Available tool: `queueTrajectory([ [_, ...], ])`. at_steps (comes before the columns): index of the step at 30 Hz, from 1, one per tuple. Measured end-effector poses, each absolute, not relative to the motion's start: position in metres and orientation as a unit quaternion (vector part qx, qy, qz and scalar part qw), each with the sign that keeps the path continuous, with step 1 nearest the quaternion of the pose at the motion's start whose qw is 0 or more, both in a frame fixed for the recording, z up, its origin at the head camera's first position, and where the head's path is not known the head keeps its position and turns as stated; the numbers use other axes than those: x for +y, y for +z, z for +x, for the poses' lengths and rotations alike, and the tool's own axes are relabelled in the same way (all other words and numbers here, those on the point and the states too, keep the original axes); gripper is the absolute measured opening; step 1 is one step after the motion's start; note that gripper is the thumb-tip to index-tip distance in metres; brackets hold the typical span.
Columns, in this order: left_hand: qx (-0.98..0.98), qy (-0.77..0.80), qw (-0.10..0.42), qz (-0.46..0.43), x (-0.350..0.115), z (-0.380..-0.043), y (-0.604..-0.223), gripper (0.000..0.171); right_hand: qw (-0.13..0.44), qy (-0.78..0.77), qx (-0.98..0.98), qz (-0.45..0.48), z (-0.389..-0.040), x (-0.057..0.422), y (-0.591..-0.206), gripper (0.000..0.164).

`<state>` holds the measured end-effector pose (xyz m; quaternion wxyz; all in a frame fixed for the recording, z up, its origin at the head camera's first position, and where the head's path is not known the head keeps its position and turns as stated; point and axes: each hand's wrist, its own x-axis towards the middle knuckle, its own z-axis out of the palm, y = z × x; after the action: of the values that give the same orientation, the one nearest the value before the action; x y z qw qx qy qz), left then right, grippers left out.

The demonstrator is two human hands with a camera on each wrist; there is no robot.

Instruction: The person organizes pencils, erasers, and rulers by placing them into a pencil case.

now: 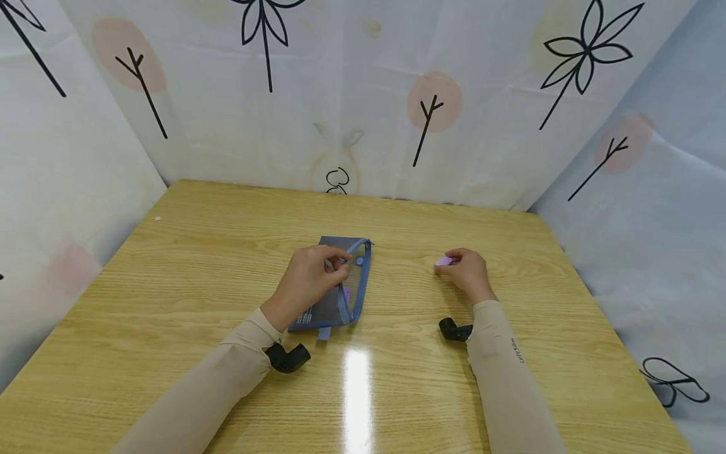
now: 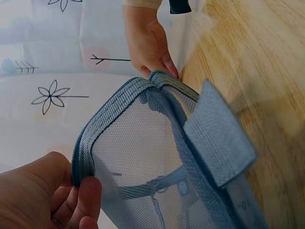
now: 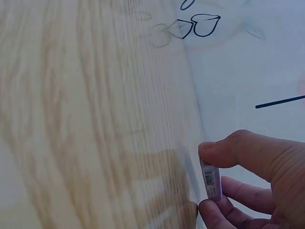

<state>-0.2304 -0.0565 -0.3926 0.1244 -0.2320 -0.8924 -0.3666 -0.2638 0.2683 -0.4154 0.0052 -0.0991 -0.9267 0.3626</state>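
A blue mesh zip pouch (image 1: 326,309) lies on the table with its zipped mouth spread apart. My left hand (image 1: 306,277) pinches one zipper edge (image 2: 82,157) of that mouth between thumb and fingers. Through the opening a small purple item (image 1: 347,292) shows inside the pouch. Off to the right, my right hand (image 1: 469,272) holds a small purple eraser (image 1: 444,260) between thumb and fingertips, close over the table. A barcode is printed on the eraser's narrow side in the right wrist view. A fabric tab (image 2: 221,136) sticks out from the pouch's end.
The wooden table (image 1: 227,227) is bounded by patterned curtains (image 1: 363,94) at the back and both sides. Black wrist cameras (image 1: 288,358) sit under both sleeves. A tiny pale scrap (image 1: 157,218) lies near the far left corner.
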Motion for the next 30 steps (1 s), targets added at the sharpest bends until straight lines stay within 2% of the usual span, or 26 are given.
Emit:
queueTrajectory([
  [30,-0.886,-0.376,0.128,-0.238,-0.059,-0.231,-0.391,0.016,-0.007,0.411,-0.910,-0.060,-0.267,0.234,-0.414,0.052],
])
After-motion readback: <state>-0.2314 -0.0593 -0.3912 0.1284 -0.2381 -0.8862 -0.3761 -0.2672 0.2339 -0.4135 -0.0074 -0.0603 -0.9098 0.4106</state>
